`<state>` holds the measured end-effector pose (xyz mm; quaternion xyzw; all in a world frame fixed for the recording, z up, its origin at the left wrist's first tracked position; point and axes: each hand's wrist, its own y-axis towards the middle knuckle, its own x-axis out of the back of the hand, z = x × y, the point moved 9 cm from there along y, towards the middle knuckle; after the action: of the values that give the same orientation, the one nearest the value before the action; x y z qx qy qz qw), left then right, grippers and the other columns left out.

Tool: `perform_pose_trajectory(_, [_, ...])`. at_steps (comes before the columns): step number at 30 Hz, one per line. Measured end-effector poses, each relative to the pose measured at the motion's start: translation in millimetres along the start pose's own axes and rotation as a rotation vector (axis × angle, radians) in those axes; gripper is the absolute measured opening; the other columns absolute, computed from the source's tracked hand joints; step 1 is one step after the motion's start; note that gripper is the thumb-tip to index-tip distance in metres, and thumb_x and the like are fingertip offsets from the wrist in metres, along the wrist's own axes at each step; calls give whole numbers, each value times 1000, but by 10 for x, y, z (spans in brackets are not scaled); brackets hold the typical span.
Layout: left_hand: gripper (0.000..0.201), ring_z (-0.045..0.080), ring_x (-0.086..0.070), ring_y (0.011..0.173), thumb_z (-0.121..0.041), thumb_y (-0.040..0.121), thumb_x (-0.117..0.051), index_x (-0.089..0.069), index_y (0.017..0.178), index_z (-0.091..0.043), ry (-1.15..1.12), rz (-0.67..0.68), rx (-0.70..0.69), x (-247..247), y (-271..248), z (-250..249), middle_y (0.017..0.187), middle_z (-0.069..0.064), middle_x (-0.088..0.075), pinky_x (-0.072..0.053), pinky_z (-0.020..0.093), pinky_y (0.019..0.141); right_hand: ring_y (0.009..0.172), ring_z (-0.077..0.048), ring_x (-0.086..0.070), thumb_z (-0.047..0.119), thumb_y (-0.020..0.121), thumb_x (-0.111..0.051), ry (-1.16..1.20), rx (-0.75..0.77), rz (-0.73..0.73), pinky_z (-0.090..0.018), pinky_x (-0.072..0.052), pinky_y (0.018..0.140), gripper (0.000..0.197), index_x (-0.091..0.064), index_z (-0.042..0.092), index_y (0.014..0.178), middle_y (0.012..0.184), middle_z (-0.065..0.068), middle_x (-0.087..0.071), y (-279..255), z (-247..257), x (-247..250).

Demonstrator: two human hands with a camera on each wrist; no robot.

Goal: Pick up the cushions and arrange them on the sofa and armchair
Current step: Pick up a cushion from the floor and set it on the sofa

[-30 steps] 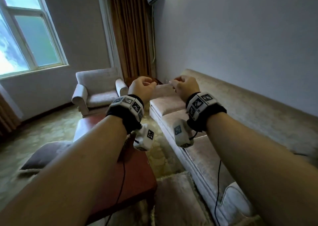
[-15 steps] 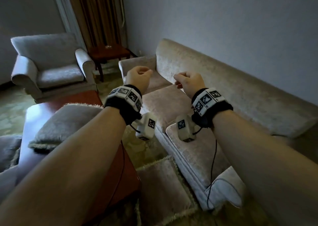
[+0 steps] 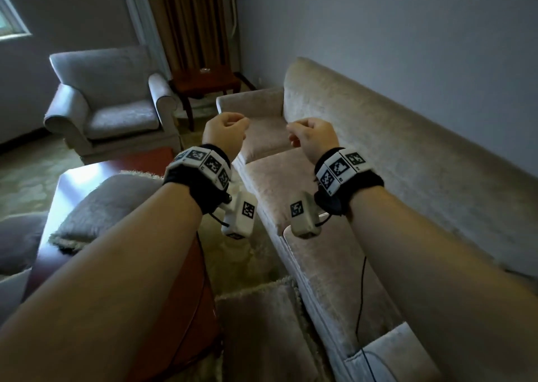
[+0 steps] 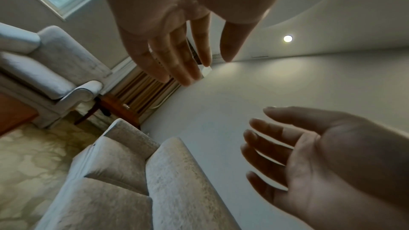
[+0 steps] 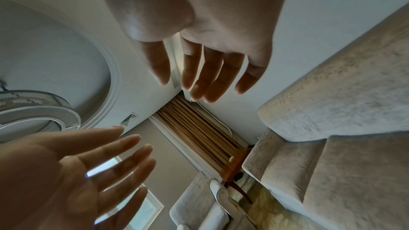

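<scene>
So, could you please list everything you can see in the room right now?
sofa: one, beige, along the right wall.
armchair: one, pale grey, far left.
cushions: at least three, grey; one on the coffee table, one on the floor by the sofa, one at the left edge.
coffee table: one, reddish wood, left of the sofa.
side table: one, dark wood, in the corner.
curtain: one, brown, behind the side table.
left hand: raised, holds nothing.
right hand: raised, holds nothing.
</scene>
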<state>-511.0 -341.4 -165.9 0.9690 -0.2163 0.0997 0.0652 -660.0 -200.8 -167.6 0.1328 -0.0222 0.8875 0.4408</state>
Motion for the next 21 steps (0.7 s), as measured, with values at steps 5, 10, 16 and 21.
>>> perform_pose_trajectory(5, [14,12,-62,80,-27,95,-63,-68,105,-18,109,-75,94,-144,66,417,91,-2,-66,-48,21,62,69,-15,-57,19,93,-63,-33,-39,115,-17,-48,63,19,-62,12,75,68,1,-60,377,-419,-198])
perform_pose_trajectory(10, [22,8,-50,61,-28,96,-62,-68,113,-15,155,-114,316,-111,63,1362,77,-5,-59,-42,20,53,69,-13,-54,21,90,-66,-96,-158,194,-27,-47,69,23,-60,14,69,67,4,-57,490,-1208,-579])
perform_pose_trajectory(16, [28,13,-62,81,-33,95,-63,-68,119,-18,185,-91,560,-215,-56,2950,102,1,-68,-49,23,69,68,-13,-53,22,90,-66,-202,-347,223,-27,-45,66,14,-67,8,89,70,2,-58,345,-2585,-964])
perform_pose_trajectory(21, [39,18,-62,103,-36,94,-64,-63,127,-16,246,33,766,-564,-520,4511,115,2,-66,-47,27,85,86,-18,-57,27,92,-65,-313,-574,239,-27,-42,78,17,-67,12,100,92,-2,-64,-122,-4124,-1089])
